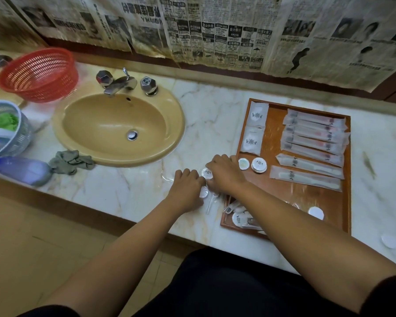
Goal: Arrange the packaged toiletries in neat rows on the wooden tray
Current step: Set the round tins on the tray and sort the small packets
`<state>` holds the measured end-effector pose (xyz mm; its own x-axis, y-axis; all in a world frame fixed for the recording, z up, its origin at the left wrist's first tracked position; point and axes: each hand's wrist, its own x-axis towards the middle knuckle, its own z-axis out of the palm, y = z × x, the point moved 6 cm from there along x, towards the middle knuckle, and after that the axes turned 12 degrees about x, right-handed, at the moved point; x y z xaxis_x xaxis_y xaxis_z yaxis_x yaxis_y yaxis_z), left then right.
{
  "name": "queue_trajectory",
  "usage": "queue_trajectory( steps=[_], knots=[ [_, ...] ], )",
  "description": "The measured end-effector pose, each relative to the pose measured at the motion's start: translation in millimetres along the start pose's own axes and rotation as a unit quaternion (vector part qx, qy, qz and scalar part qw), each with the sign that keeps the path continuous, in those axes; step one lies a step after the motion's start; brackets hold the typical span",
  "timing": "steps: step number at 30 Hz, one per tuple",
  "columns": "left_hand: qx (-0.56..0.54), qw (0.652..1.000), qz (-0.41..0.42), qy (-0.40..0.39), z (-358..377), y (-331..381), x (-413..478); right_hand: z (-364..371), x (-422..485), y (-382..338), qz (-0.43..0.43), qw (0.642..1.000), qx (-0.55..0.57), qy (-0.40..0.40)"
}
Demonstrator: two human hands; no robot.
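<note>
On a veined marble counter (133, 186), a flat rectangular wooden tray (274, 124) carries long frosted sachets (316, 131) in rows and 2 round white tins (253, 164). Just left of the tray, the left hand (188, 187) and right hand (224, 175) curl, fingers bent, over small round packets (206, 173).

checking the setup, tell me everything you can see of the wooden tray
The wooden tray is a reddish-brown rectangle with a low raised rim, lying flat on the marble counter right of the sink. Long clear-wrapped packets lie in a stack of rows along its far right side, two square white sachets along its left edge, and two small round tins near the middle. Loose items clutter its near left corner. The right forearm crosses above it.
</note>
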<state>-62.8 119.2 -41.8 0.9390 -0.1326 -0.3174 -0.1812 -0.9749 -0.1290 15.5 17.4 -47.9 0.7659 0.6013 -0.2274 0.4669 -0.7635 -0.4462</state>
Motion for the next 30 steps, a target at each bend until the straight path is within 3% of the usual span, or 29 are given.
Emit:
queue_trajectory(
  steps=[6,9,13,17,30],
  knots=[
    [-0.223,0.972,-0.054,0.05,-13.7,-11.1,-6.6,-50.2,-27.6,22.4,0.064,0.972,0.197,0.115],
    [-0.307,0.948,-0.073,0.048,-21.1,-14.5,-5.3,-70.6,-50.8,55.2,0.102,0.965,0.19,0.149],
    [-0.379,0.918,-0.092,0.065,-33.8,-14.1,7.6,-85.1,-77.8,102.6,0.176,0.968,0.123,0.132],
    [-0.399,0.911,-0.081,0.068,-49.6,-2.3,33.0,-92.1,-86.2,125.7,0.208,0.968,0.085,0.109],
    [-0.396,0.912,-0.028,0.102,-65.9,30.7,79.7,-74.5,-68.0,135.4,0.165,0.983,0.05,0.069]
  ],
)
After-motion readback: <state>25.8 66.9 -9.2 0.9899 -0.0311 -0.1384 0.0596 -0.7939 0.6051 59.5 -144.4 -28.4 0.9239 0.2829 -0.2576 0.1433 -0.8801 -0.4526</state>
